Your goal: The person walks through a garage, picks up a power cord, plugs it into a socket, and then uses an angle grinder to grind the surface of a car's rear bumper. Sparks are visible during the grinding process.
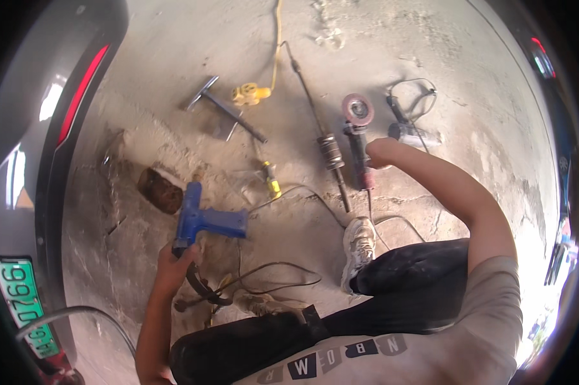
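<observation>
My left hand (pixel 176 262) is wrapped round the lower end of a blue pistol-shaped tool (pixel 190 215), whose grip points right. A dark curved piece trails below it. My right arm reaches forward. The right hand (pixel 382 153) has curled fingers and is against or just beside the body of an angle grinder (pixel 355 144) on the floor. What those fingers hold, if anything, is hidden. The grinder's reddish round disc (pixel 357 110) faces up. Left of it lies a long rod with a ribbed sliding weight (pixel 330 151).
Farther off lie a T-shaped metal tool (pixel 228 110), a yellow socket block (pixel 251 94) and a silver-bodied tool (pixel 414 134) with a black cable. A yellow-and-black handled tool (pixel 272 179) sits mid-floor. A dark car bumper (pixel 77 115) borders the left. Cables (pixel 289 264) loop near my shoes.
</observation>
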Motion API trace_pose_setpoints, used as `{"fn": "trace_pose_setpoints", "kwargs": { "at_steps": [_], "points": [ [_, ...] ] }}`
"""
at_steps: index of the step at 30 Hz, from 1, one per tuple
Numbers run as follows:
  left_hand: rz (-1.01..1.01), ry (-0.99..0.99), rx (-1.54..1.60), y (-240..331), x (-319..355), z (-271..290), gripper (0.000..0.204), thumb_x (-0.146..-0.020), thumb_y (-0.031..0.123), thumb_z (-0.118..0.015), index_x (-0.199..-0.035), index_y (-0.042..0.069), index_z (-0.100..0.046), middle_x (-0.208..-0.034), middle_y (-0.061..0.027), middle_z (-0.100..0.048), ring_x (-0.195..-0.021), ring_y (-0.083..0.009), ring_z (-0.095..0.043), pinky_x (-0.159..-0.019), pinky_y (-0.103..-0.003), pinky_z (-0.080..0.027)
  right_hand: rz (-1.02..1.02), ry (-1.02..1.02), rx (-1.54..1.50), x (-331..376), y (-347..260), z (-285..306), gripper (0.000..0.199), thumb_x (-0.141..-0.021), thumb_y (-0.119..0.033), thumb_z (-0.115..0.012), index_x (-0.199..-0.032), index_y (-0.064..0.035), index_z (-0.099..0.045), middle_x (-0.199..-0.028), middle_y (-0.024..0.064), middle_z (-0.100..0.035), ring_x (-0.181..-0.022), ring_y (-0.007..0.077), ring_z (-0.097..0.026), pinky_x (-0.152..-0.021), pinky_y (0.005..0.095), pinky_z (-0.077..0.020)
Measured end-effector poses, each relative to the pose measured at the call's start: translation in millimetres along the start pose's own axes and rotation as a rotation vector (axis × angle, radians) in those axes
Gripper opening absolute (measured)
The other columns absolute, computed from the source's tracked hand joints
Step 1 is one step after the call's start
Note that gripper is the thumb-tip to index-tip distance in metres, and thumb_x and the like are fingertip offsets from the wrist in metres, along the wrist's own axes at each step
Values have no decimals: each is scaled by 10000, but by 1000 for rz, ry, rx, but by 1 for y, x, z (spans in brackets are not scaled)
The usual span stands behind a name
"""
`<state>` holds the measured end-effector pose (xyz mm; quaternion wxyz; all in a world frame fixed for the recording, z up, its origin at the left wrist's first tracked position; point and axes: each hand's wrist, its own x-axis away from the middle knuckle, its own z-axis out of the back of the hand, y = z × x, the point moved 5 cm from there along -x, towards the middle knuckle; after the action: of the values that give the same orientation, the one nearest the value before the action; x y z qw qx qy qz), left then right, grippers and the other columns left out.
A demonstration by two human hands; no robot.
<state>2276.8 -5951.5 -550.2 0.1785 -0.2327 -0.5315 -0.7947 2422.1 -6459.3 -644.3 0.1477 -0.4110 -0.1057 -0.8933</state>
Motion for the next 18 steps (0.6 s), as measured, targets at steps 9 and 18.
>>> {"fn": "trace_pose_setpoints", "kwargs": {
  "at_steps": [9, 18],
  "points": [
    [-9, 511, 334, -56, 3, 53, 313, -892, 344, -671, -860, 54, -557, -659, 15, -502, -553, -84, -475, -523, -246, -395, 902, 122, -658, 3, -329, -3, 703, -853, -533, -593, -1291, 8, -499, -1219, 223, -580, -1123, 370, -562, -966, 441, -437],
    [71, 917, 543, -130, 45, 138, 328, -867, 369, -699, -838, 71, -565, -639, 14, -493, -544, -118, -501, -500, -265, -423, 837, 141, -154, 1, -416, -112, 308, -835, -187, -556, -1109, -48, -582, -1086, 172, -611, -1009, 310, -605, -808, 446, -500]
  ]
}}
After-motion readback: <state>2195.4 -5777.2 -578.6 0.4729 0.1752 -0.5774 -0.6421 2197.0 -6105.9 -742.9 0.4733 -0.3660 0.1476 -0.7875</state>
